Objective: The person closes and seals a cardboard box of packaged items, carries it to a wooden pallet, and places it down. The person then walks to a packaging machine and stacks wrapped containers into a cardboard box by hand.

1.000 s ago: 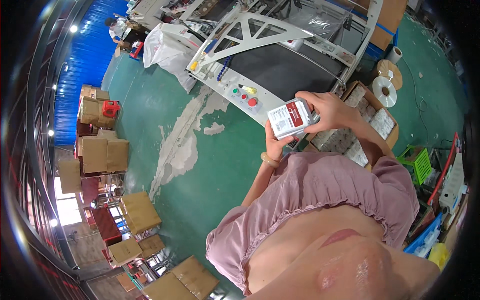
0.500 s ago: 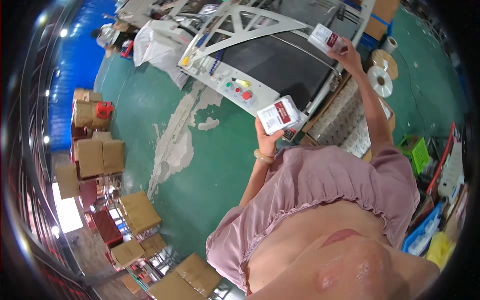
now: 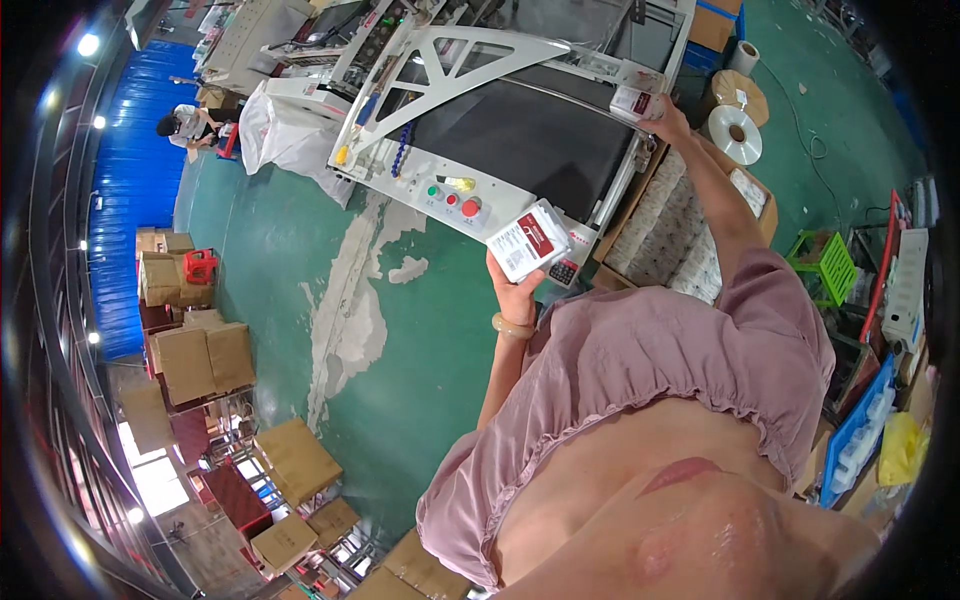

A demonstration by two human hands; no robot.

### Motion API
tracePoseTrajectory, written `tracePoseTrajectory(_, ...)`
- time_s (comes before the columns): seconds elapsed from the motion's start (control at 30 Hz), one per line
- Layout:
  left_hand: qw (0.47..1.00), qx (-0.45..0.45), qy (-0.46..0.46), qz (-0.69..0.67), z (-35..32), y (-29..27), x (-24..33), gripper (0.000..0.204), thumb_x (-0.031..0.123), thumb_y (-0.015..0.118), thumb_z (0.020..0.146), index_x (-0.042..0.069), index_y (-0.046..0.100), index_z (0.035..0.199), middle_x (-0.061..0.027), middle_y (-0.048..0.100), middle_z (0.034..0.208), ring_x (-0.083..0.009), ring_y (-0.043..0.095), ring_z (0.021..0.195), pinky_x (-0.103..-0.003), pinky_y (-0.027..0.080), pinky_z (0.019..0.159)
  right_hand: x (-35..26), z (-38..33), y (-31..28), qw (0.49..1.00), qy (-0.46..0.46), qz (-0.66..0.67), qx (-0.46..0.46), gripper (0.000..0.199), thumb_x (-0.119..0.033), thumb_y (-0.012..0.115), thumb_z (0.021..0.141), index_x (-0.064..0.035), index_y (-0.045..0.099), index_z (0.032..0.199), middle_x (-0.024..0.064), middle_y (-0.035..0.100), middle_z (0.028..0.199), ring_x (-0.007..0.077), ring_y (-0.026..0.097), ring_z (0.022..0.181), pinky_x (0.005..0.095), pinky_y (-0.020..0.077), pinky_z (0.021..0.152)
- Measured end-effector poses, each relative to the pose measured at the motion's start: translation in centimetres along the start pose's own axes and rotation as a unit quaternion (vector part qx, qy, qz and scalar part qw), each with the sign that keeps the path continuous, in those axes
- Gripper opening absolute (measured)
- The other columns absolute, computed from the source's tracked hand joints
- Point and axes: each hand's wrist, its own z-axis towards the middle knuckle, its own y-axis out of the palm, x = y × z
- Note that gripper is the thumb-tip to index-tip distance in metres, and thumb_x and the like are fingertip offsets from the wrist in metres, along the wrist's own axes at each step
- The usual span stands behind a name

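My left hand (image 3: 514, 298), closed round the lower edge, holds up a small stack of flat clear packs (image 3: 528, 243) with white and red labels. The stack is beside the front corner of a light-grey machine (image 3: 390, 190). Farther off to the right, my right hand (image 3: 668, 122) grips another clear pack (image 3: 634, 103) with a red and white label at the far end of the machine's dark belt (image 3: 510, 135). Part of this pack is hidden by my fingers. Under my right forearm stands an open cardboard box (image 3: 770, 215) with rows of clear packs.
Coloured push buttons (image 3: 471, 207) and a small yellow-handled tool (image 3: 460, 184) are on the machine's front panel. Film rolls (image 3: 733, 135) stand on the right, with a green crate (image 3: 825, 268) nearer. Cartons (image 3: 205, 360) line the left; a person (image 3: 190, 125) sits far back.
My right hand has lowered its pack toward the machine's edge, and the pack lies less tilted. The left hand still holds its stack by the corner. The whole view has shifted somewhat.
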Motion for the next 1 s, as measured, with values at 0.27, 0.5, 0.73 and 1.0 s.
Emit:
tracePoseTrajectory(0.27, 1.0, -0.014, -0.002, 0.001, 0.2, 0.3, 0.0, 0.09, -0.002, 0.074, 0.061, 0.008, 0.023, 0.134, -0.0066, 0.045, 0.122, -0.0203, 0.047, 0.111, -0.034, 0.04, 0.093, -3.2, -1.3, -1.5, 1.0, -0.004, 0.007, 0.011, 0.072, -0.034, 0.071, 0.066, -0.005, 0.039, 0.125, 0.0145, 0.062, 0.099, 0.028, 0.061, 0.089, 0.0363, 0.0478, 0.076)
tracePoseTrajectory(0.5, 0.999, -0.018, 0.026, 0.044, 0.2, 1.1, -0.1, 0.092, -0.005, 0.074, 0.06, 0.006, 0.02, 0.134, -0.0101, 0.046, 0.12, -0.0225, 0.048, 0.11, -0.036, 0.041, 0.092, -11.8, -14.1, -2.9, 0.903, -0.137, 0.285, -0.291, 0.031, -0.032, 0.056, 0.085, -0.005, 0.058, 0.099, 0.0017, 0.062, 0.079, 0.0089, 0.057, 0.066, 0.0225, 0.0453, 0.054)
tracePoseTrajectory(0.73, 0.982, -0.038, 0.079, 0.169, 0.6, 1.9, -1.4, 0.087, -0.005, 0.078, 0.055, 0.005, 0.028, 0.126, -0.0104, 0.049, 0.111, -0.0211, 0.052, 0.102, -0.034, 0.047, 0.084, -13.8, -22.9, -2.2, 0.867, -0.063, 0.326, -0.371, 0.04, -0.033, 0.049, 0.089, -0.0001, 0.052, 0.112, 0.0068, 0.06, 0.096, 0.0138, 0.054, 0.093, 0.0278, 0.0408, 0.084)
tracePoseTrajectory(1.0, 0.937, 0.006, 0.113, 0.332, 0.7, 0.4, -2.7, 0.086, -0.003, 0.079, 0.054, 0.006, 0.03, 0.124, -0.0098, 0.05, 0.108, -0.0203, 0.053, 0.1, -0.033, 0.047, 0.084, -12.0, -23.1, -0.6, 0.78, -0.103, 0.483, -0.384, 0.041, -0.016, 0.056, 0.085, 0.0004, 0.042, 0.119, 0.0078, 0.053, 0.108, 0.0128, 0.05, 0.096, 0.0281, 0.0404, 0.084)
